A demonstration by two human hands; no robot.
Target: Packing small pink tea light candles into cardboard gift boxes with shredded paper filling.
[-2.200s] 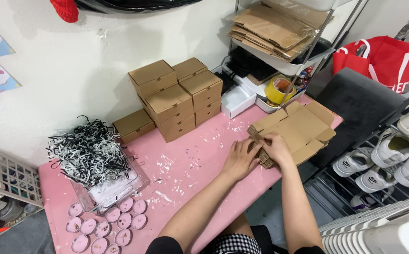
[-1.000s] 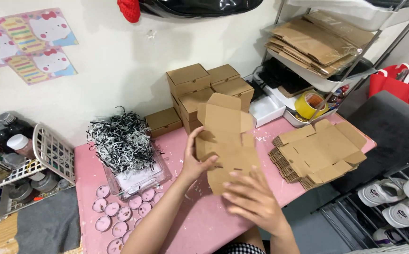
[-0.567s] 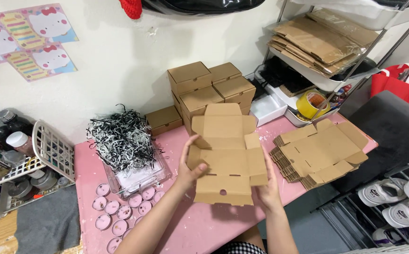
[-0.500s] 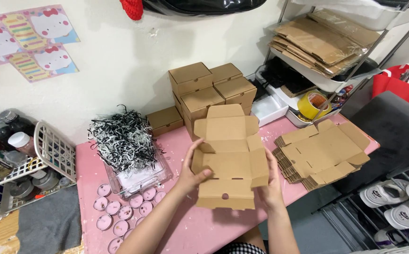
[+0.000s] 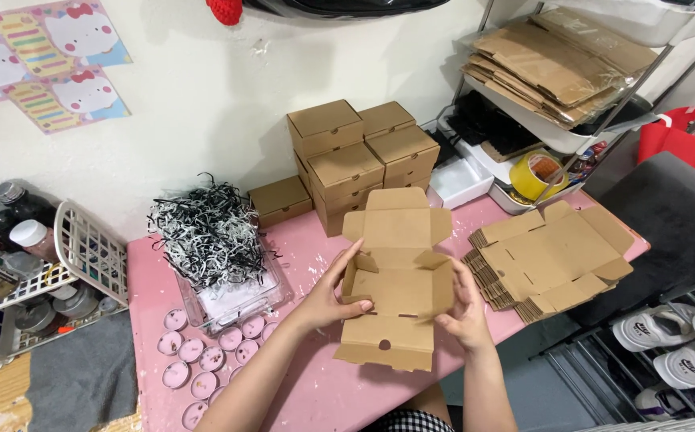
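Note:
A flat brown cardboard box blank (image 5: 395, 280) is held above the pink table (image 5: 315, 240), its two side walls folded up. My left hand (image 5: 333, 292) grips the left wall, thumb inside. My right hand (image 5: 466, 308) presses the right wall from outside. The lid flap points away from me and the front flap with a notch hangs toward me.
A stack of flat box blanks (image 5: 551, 256) lies at the right. Folded brown boxes (image 5: 355, 160) stand stacked by the wall. A clear tray of black and white paper shred (image 5: 207, 236) and several pink round candles (image 5: 203, 360) lie at the left. A wire basket of jars (image 5: 35, 272) stands further left.
I took one blank off the right stack, brought it in front of me, and the side walls have been folded upward.

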